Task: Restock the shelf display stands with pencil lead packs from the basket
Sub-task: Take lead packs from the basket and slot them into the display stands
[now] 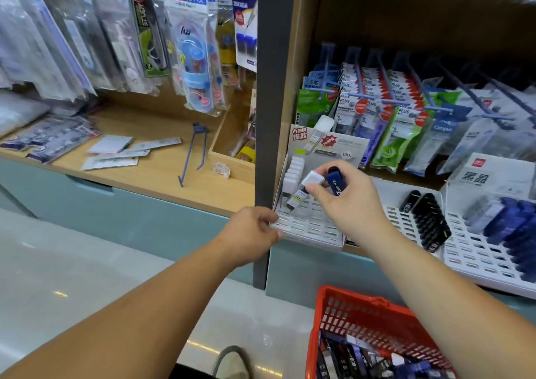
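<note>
Currently, 1 white-capped lead pack point(298, 196) is pinched by its cap between the thumb and forefinger of the right hand point(346, 204), with its clear lower end tilted down and to the left, at or just above the slotted face of the display stand point(309, 229). The same hand also holds 1 blue lead pack point(334, 180) upright between its fingers, just right of the white cap. The right hand is therefore closed around 2 packs above the stand. The left hand point(253, 229) grips the front left corner of the stand with curled fingers. A row of white-capped packs point(293, 172) fills the far end of the stand's left column; the remaining slots visible on the stand are unfilled. A printed header card point(329, 143) rises at the back of the stand. The red basket point(359, 320) sits below the right forearm at the lower edge of the view and contains a heap of dark and blue packs point(362, 360). To the right of the first stand, a second stand point(401, 225) carries a row of black packs point(427, 222), and a third stand point(475, 258) carries blue packs point(513, 233). Behind the stands, packets point(377, 103) hang on blue hooks. On the wooden shelf point(156, 172) to the left, a loose hook point(193, 154) lies near several flat packets point(116, 154).
</note>
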`<state>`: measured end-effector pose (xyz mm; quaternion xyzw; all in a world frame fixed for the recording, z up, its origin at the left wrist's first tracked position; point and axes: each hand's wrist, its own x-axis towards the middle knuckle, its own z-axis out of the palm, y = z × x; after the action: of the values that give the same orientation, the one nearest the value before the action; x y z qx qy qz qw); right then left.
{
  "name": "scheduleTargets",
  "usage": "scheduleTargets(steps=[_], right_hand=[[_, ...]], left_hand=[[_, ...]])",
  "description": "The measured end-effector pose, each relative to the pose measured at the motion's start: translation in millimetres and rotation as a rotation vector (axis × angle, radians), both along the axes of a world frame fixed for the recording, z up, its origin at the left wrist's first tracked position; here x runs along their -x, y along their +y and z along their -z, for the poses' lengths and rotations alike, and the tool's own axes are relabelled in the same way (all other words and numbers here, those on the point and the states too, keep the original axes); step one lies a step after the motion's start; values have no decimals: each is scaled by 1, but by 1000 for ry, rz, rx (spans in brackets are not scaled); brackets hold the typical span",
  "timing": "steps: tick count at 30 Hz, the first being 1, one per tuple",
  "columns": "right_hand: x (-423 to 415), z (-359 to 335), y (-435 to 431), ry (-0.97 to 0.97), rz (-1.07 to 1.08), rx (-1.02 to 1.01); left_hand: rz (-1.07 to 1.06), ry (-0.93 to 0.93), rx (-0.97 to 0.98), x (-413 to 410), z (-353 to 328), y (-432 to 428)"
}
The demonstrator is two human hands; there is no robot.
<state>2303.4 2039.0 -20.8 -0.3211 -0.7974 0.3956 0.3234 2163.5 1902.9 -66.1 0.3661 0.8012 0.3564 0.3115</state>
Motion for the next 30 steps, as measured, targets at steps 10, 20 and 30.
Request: scheduleTargets(steps=[10,20,30], right_hand=[[24,29,-4,-214,-48,-169],[27,22,-6,-308,-60,-306],[-31,-24,17,434,-164,987]], left_hand=[[19,-51,-21,8,8,-4],[-34,-45,-30,11,-3,-2],[146,-208,-251,-59,-54,28]])
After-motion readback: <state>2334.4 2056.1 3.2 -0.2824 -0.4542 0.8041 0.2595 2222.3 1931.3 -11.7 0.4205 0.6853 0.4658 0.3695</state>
